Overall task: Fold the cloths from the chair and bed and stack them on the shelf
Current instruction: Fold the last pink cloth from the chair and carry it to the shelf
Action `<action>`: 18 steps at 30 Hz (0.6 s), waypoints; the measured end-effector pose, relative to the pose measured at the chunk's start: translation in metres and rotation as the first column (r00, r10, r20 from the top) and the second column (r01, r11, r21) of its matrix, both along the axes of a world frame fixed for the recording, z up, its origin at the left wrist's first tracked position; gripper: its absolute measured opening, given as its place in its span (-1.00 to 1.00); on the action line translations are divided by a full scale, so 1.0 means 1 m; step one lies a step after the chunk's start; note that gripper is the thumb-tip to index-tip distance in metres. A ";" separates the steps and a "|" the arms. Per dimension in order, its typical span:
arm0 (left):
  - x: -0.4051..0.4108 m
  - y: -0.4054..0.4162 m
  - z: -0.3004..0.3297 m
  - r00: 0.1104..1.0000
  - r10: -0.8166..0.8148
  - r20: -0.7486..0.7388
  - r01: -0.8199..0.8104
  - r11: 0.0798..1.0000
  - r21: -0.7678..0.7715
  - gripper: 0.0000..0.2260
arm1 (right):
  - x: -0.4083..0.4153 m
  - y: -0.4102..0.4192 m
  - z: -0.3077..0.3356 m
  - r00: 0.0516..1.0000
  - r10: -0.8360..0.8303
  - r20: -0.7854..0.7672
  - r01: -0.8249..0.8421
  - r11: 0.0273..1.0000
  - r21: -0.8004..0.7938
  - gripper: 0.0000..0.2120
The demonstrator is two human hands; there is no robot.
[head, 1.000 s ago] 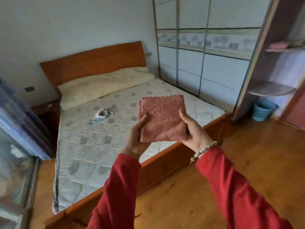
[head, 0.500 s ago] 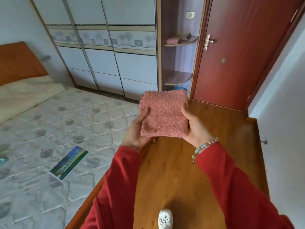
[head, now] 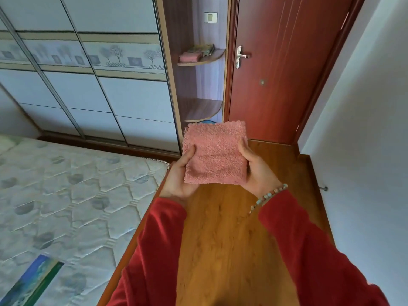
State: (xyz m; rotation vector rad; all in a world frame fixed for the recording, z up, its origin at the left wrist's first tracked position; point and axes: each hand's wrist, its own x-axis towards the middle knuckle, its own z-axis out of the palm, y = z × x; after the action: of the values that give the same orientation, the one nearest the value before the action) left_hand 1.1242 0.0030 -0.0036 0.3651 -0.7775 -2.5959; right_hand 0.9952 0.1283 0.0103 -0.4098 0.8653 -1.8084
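We hold one folded pink cloth (head: 215,154) in two hands.
Our left hand (head: 180,175) and right hand (head: 257,171) grip its sides above the floor (head: 220,250); farther, two corner shelves, the upper shelf (head: 212,58) carrying one pink folded cloth (head: 189,56).

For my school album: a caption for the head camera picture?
Both hands hold a folded pink cloth before the corner shelf.
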 end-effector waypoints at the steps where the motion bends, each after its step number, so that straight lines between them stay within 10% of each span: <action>1: -0.012 -0.007 -0.003 1.000 -0.007 0.013 0.007 1.000 -0.009 -0.65 | -0.012 -0.005 -0.003 1.000 -0.006 0.003 0.006 1.000 0.003 -0.68; 18: -0.296 -0.101 0.008 0.999 -0.020 0.050 0.023 0.997 -0.079 -0.61 | -0.296 -0.101 0.000 0.997 -0.049 0.062 0.049 0.999 0.000 -0.66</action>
State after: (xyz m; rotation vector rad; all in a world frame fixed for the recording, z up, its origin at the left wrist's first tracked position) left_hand 0.8277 -0.0979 0.0043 0.3999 -0.9033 -2.5756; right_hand 0.6994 0.0269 0.0098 -0.3339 0.8378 -1.8575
